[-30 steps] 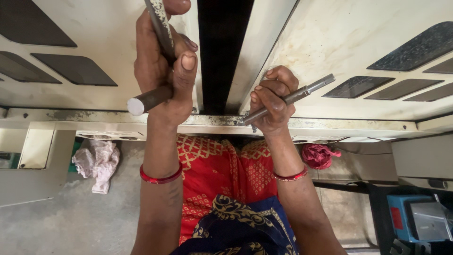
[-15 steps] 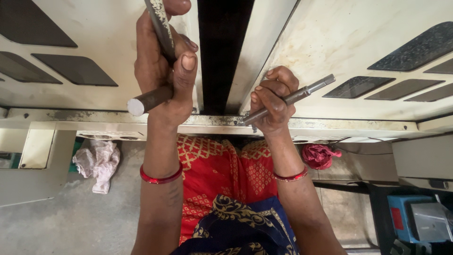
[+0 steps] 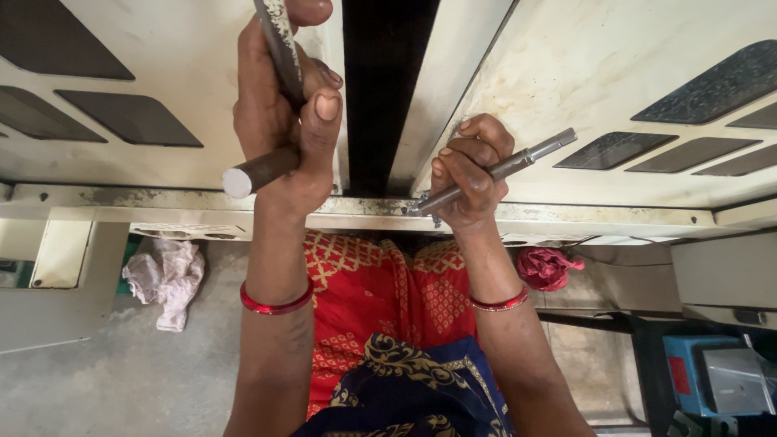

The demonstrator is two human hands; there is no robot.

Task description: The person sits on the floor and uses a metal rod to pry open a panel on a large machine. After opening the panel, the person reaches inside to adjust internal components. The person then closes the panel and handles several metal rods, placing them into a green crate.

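A slim metal tool point(image 3: 494, 171) lies slantwise across the lower edge of a cream metal cabinet point(image 3: 583, 73), its tip down at the worn ledge point(image 3: 356, 206) near a small screw, its squared end pointing up and to the right. The right hand point(image 3: 471, 170) is curled tight around its middle, fingers folded over the shaft. To the left, the left hand point(image 3: 283, 121) is clenched around a thick grey round bar point(image 3: 259, 171), whose flat pale end sticks out to the left, and also clasps a flat, rusted strip point(image 3: 279, 44) that runs up out of view. Between the hands a dark gap point(image 3: 384, 89) separates two cabinet panels with dark slotted vents. Each wrist wears a red bangle. Below, on the concrete floor, lie a crumpled pale rag point(image 3: 166, 275) and a red cloth point(image 3: 546, 267); a blue box point(image 3: 712, 376) sits lower right.
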